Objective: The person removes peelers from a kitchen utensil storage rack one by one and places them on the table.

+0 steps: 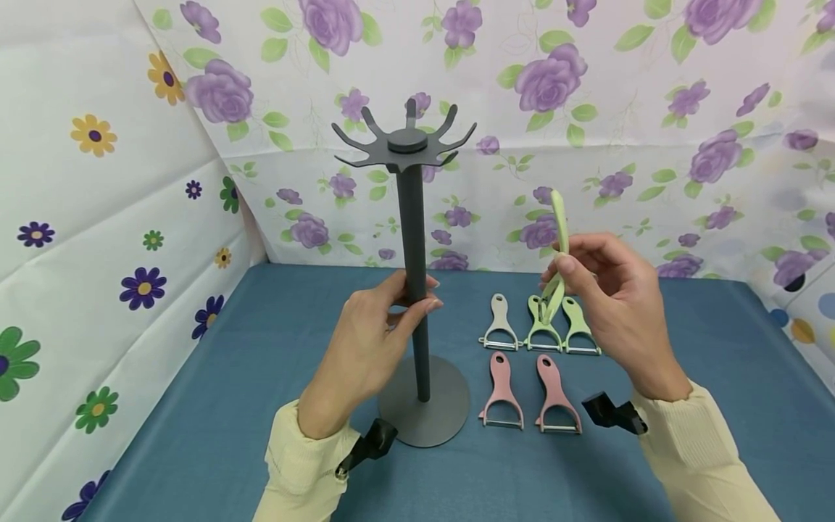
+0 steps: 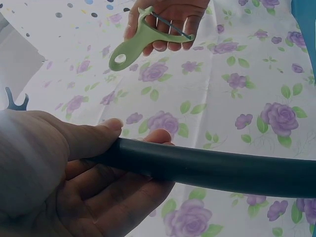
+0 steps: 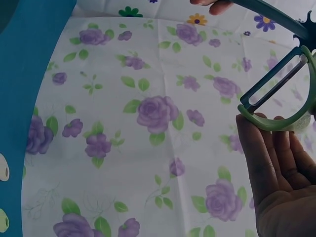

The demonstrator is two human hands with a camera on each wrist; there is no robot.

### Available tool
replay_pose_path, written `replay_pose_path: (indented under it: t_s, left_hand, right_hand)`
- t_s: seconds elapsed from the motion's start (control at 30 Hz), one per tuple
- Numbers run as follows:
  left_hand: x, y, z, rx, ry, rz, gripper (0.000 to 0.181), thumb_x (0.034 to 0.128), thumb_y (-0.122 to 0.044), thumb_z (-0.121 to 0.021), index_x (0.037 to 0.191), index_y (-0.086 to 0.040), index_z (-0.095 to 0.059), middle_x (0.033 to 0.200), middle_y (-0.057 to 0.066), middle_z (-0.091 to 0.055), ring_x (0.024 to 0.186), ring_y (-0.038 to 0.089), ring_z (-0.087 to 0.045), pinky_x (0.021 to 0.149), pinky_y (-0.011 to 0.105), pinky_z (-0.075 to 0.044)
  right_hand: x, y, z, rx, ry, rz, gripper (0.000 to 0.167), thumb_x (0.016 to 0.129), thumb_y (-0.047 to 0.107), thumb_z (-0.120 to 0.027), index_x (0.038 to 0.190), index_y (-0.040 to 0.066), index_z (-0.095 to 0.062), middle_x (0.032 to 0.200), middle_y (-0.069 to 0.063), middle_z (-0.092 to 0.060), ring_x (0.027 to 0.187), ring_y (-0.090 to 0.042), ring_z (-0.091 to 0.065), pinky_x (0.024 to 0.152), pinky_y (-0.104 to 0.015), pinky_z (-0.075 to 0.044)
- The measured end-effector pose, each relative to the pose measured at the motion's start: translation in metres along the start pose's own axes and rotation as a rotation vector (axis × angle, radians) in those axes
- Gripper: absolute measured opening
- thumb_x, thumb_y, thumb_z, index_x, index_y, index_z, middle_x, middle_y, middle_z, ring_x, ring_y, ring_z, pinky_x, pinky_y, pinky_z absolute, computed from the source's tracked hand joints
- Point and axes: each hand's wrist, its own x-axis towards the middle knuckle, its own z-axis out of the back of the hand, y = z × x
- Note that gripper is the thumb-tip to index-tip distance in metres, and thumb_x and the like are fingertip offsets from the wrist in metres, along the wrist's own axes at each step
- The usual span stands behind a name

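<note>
A dark grey stand (image 1: 412, 217) rises from a round base, with a ring of upturned hooks at its top. My left hand (image 1: 362, 348) grips its pole at mid-height, thumb in front and fingers behind. In the left wrist view the pole (image 2: 212, 168) runs across that hand. Off the table, to the right of the stand, my right hand (image 1: 616, 304) pinches a light green peeler (image 1: 560, 221), handle pointing up. The right wrist view shows the peeler's blade frame (image 3: 276, 123) against the fingers.
Below the right hand lie a pale grey peeler (image 1: 499, 312) and two green peelers, one of them (image 1: 574, 315) at the right. Two pink peelers (image 1: 501, 377) lie nearer. A blue cloth (image 1: 274, 348) covers the table; flowered sheets (image 1: 626, 109) hang behind and at the sides.
</note>
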Motion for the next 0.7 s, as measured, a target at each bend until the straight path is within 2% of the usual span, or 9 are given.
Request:
replay_pose_path:
  t_s: [0.3, 0.7]
  left_hand:
    - [0.000, -0.001, 0.000, -0.005, 0.005, 0.002, 0.021, 0.1035, -0.024, -0.062, 0.121, -0.013, -0.067, 0.107, 0.001, -0.077, 0.099, 0.012, -0.075, 0.085, 0.033, -0.063]
    - [0.000, -0.001, 0.000, 0.000, 0.006, 0.005, 0.022, 0.1036, -0.024, -0.062, 0.122, -0.013, -0.067, 0.107, 0.001, -0.077, 0.099, 0.013, -0.075, 0.086, 0.034, -0.063]
  right_hand:
    - [-0.010, -0.001, 0.006, -0.050, -0.018, -0.025, 0.022, 0.101, 0.001, -0.060, 0.122, -0.005, -0.064, 0.093, -0.007, -0.072, 0.086, -0.014, -0.073, 0.074, -0.018, -0.057]
    - [-0.020, -0.004, 0.010, -0.186, -0.018, -0.053, 0.022, 0.102, 0.003, -0.060, 0.123, -0.002, -0.064, 0.095, -0.004, -0.071, 0.087, -0.013, -0.072, 0.071, -0.018, -0.056]
